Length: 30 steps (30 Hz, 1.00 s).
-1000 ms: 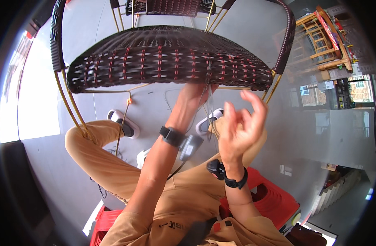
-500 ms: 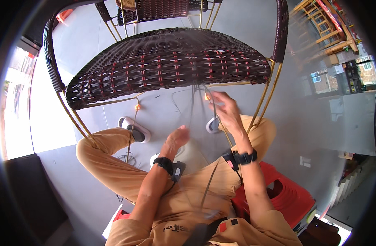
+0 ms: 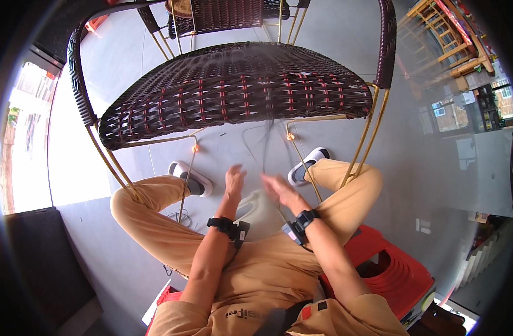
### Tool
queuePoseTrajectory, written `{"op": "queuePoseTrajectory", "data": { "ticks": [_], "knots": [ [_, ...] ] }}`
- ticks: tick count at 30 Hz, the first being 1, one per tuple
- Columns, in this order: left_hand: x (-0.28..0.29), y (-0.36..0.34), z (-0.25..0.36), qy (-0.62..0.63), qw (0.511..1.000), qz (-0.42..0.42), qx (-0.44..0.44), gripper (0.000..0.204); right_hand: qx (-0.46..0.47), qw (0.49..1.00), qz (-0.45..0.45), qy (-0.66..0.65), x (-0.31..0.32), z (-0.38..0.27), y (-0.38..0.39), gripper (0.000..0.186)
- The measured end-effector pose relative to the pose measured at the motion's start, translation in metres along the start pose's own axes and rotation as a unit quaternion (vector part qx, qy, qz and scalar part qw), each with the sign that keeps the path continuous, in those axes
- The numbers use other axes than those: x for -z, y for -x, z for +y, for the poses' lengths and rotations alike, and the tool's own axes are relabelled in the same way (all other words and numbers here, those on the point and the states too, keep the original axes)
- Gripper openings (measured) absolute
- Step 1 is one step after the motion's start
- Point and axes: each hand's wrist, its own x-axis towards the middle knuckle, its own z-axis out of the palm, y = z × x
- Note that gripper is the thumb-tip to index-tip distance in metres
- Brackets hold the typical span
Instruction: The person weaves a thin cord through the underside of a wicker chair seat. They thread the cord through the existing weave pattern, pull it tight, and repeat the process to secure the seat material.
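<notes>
One dark brown, red-flecked woven chair point(image 3: 234, 95) on gold-coloured metal legs point(image 3: 373, 129) stands ahead, thin dark strands point(image 3: 269, 124) hanging blurred below it; the bare left hand point(image 3: 234, 180) and right hand point(image 3: 278, 187) are apart, whether gripping any strand I cannot tell.

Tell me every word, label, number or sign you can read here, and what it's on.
Tan shirt: dark lettering, which I won't copy out.
Left trouser leg: dark marks, too small to read.
Box beside left wristband: pale label, too small to read.

Woven chair point(image 3: 234, 98), strands point(image 3: 267, 134) hanging below, left hand point(image 3: 234, 181) near right hand point(image 3: 279, 189)
</notes>
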Motion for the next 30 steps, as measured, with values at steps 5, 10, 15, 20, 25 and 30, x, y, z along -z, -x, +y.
{"op": "queuePoseTrajectory", "data": {
  "ticks": [5,10,15,20,25,30],
  "knots": [
    [-0.011,0.058,0.129,0.056,0.946,-0.24,-0.21,0.038,-0.109,0.992,0.004,0.058,0.002,0.056,-0.024,0.027],
    [-0.037,0.091,0.168,0.191,0.915,-0.233,-0.267,0.025,-0.214,0.815,0.127,0.524,0.045,0.119,-0.06,0.019],
    [-0.039,0.071,0.146,0.128,0.947,-0.116,-0.27,0.015,-0.121,0.777,0.084,0.612,0.022,0.051,-0.034,0.031],
    [-0.045,0.058,0.134,0.269,0.935,-0.168,-0.158,0.011,0.231,0.797,0.252,0.498,0.008,-0.051,0.023,0.047],
    [-0.04,0.057,0.145,0.241,0.946,-0.131,-0.173,0.012,0.516,0.822,0.121,0.209,-0.053,-0.154,0.066,0.026],
    [-0.028,0.063,0.142,0.144,0.953,-0.108,-0.242,0.018,0.467,0.883,0.034,0.022,-0.08,-0.164,0.075,0.016]
  ]
}}
